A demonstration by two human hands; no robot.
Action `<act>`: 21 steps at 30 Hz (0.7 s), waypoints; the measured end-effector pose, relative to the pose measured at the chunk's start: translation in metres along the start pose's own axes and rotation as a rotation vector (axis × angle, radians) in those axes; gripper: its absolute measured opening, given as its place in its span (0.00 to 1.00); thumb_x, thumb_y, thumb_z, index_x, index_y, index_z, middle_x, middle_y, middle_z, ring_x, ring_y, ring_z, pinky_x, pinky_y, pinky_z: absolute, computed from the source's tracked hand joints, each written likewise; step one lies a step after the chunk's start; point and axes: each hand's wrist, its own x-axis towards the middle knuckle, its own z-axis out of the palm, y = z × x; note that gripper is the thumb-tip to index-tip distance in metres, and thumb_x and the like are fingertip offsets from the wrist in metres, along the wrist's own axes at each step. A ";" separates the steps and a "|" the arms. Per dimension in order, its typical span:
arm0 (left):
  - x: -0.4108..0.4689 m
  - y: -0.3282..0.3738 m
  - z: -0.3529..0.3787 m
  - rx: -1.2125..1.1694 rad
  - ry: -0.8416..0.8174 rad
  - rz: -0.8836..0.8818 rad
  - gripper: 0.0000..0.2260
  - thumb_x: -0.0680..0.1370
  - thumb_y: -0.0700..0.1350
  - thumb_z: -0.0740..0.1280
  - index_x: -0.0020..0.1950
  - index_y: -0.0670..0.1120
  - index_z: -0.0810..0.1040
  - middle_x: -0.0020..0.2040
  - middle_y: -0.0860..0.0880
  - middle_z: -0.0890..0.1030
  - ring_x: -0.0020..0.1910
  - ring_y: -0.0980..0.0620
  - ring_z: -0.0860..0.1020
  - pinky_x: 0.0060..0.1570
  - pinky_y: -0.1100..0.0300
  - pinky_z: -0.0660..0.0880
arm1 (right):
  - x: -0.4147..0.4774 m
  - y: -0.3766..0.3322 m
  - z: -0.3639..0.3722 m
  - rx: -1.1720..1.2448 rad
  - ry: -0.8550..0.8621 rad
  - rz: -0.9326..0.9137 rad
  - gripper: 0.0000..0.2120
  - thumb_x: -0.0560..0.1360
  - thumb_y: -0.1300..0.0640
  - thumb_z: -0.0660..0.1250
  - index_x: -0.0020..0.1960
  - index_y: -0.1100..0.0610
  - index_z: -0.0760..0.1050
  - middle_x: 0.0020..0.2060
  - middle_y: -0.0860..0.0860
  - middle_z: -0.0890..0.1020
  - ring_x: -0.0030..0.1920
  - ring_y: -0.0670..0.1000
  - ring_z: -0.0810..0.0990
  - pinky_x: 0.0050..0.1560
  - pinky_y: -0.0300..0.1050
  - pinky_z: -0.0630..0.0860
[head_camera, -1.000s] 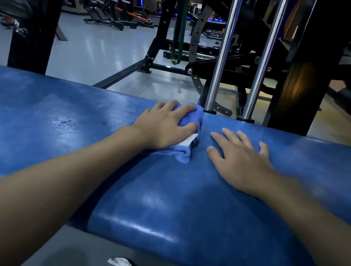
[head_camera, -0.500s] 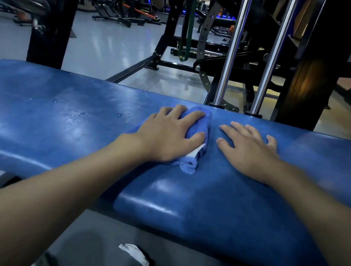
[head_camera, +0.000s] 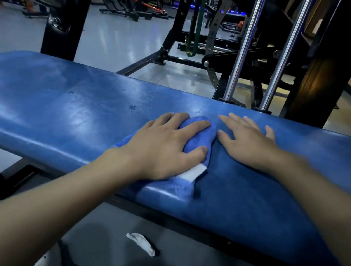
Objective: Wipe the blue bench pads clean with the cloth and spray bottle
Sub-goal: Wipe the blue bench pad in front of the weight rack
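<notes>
gripping cloth (head_camera: 199, 136) w/ left hand (head_camera: 165, 147); right hand (head_camera: 249, 142) spread flat on pad (head_camera: 58, 109).

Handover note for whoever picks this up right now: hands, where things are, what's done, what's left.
Left hand grips the bunched blue cloth and presses it on the bench pad.
Right hand lies flat and open on the pad just right of the cloth, holding nothing.
Spray bottle: not in view.
Done: the pad looks sprayed; droplets sit left of the cloth.
Left: wipe the droplet patch, then the rest of the pad. How much is already wiped cannot be told.
</notes>
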 end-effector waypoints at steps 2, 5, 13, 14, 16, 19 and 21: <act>0.028 -0.010 0.002 -0.012 -0.010 -0.024 0.30 0.76 0.66 0.51 0.78 0.63 0.56 0.76 0.52 0.62 0.75 0.47 0.59 0.74 0.48 0.57 | 0.001 -0.003 0.004 -0.007 -0.012 -0.008 0.25 0.82 0.38 0.45 0.78 0.38 0.52 0.80 0.43 0.51 0.80 0.51 0.47 0.75 0.67 0.41; 0.079 -0.030 0.009 -0.040 0.005 -0.049 0.29 0.75 0.66 0.53 0.77 0.63 0.57 0.76 0.50 0.63 0.75 0.45 0.60 0.74 0.45 0.58 | 0.002 -0.005 0.008 -0.039 -0.002 -0.003 0.24 0.82 0.40 0.44 0.78 0.39 0.52 0.80 0.43 0.49 0.80 0.50 0.46 0.75 0.67 0.41; 0.182 -0.064 0.015 -0.025 -0.047 -0.081 0.29 0.75 0.66 0.49 0.76 0.62 0.57 0.74 0.46 0.65 0.72 0.40 0.64 0.73 0.42 0.59 | 0.002 -0.003 0.011 -0.019 0.026 -0.009 0.25 0.81 0.38 0.44 0.78 0.37 0.52 0.80 0.41 0.49 0.80 0.49 0.45 0.75 0.66 0.41; 0.184 -0.065 0.016 -0.016 -0.047 -0.078 0.30 0.74 0.67 0.48 0.76 0.62 0.57 0.74 0.45 0.65 0.72 0.39 0.64 0.72 0.42 0.59 | 0.002 -0.002 0.010 -0.014 0.030 -0.006 0.25 0.81 0.38 0.44 0.77 0.37 0.52 0.80 0.41 0.50 0.79 0.48 0.45 0.75 0.65 0.41; 0.180 -0.064 0.016 -0.008 -0.044 -0.065 0.31 0.74 0.67 0.48 0.77 0.61 0.56 0.74 0.45 0.65 0.71 0.39 0.64 0.72 0.43 0.59 | 0.002 -0.002 0.009 -0.005 0.038 0.003 0.25 0.80 0.38 0.45 0.77 0.36 0.53 0.79 0.40 0.51 0.79 0.47 0.46 0.75 0.64 0.42; 0.157 -0.057 0.014 -0.027 -0.030 -0.027 0.28 0.78 0.65 0.52 0.78 0.60 0.56 0.75 0.47 0.63 0.73 0.40 0.62 0.73 0.44 0.59 | 0.001 -0.004 0.008 -0.002 0.038 0.022 0.25 0.80 0.37 0.45 0.77 0.36 0.53 0.79 0.40 0.52 0.79 0.47 0.47 0.76 0.63 0.42; 0.131 -0.051 0.010 -0.040 -0.011 0.009 0.28 0.79 0.64 0.53 0.78 0.60 0.57 0.75 0.48 0.63 0.74 0.40 0.61 0.73 0.44 0.59 | 0.000 -0.005 0.008 -0.004 0.030 0.032 0.25 0.80 0.38 0.46 0.77 0.36 0.54 0.79 0.40 0.52 0.79 0.47 0.47 0.76 0.63 0.42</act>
